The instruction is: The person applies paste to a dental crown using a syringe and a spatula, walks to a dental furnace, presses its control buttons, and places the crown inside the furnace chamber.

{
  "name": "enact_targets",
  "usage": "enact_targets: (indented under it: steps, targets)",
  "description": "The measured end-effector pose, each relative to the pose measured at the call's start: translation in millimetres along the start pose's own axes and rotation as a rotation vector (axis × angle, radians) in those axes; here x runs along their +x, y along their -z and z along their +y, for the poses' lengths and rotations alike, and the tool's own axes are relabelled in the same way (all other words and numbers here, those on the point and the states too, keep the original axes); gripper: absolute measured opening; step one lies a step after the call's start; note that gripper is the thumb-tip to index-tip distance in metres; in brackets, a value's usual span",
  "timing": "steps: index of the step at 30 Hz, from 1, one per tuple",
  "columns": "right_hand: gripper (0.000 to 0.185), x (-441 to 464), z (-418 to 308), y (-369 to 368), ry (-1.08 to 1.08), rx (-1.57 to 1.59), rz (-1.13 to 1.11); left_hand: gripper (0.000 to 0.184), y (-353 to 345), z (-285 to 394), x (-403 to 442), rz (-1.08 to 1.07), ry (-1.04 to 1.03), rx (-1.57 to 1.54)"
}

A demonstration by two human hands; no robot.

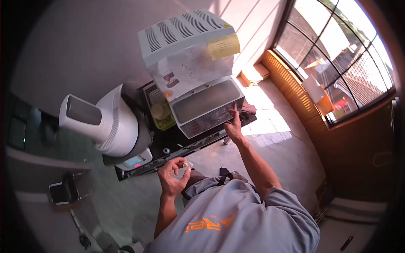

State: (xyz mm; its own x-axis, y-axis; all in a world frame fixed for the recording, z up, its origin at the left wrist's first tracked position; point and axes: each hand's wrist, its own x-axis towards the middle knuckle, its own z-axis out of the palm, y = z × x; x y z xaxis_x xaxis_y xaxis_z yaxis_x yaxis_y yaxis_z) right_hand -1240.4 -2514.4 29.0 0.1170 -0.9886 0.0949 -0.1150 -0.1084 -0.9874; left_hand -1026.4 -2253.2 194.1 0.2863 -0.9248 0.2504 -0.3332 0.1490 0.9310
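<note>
Near my waist, my left hand point(172, 175) pinches a small, pale, translucent piece point(188, 165) between thumb and fingers; its exact kind is too small to make out. My right hand point(234, 125) reaches forward with the index finger stretched out and the other fingers partly curled. That fingertip touches or nearly touches the front control panel of a grey benchtop machine point(213, 121). Above the machine's long, dull grey window point(206, 101) stands its vented white upper part point(185, 36), with a yellow note point(223, 46) on it. The right hand holds nothing visible.
Left of the grey machine, a white device point(122, 122) with a small lit screen point(133, 162) shares the black table point(181, 145). Between them lies a green tray point(164, 120). A small white ring point(166, 150) rests near the edge. A dark chair point(63, 192) stands left; a window point(337, 55) is right.
</note>
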Motion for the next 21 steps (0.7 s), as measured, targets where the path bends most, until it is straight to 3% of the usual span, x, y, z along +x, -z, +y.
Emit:
enact_targets:
  steps: [7,10,16,21]
  targets:
    - [0.056,5,10,21,-0.155,0.502,-0.122,0.034,-29,5,12,0.071,-0.024,0.006]
    - [0.041,9,13,54,-0.203,0.517,-0.231,0.033,-35,-3,25,0.119,-0.078,0.065]
    - [0.022,-29,13,134,-0.359,0.358,-0.126,0.021,-41,-20,78,0.264,-0.181,0.242]
    - [0.017,-84,38,215,-0.516,0.256,0.061,0.027,-52,-59,123,0.336,-0.156,0.347]
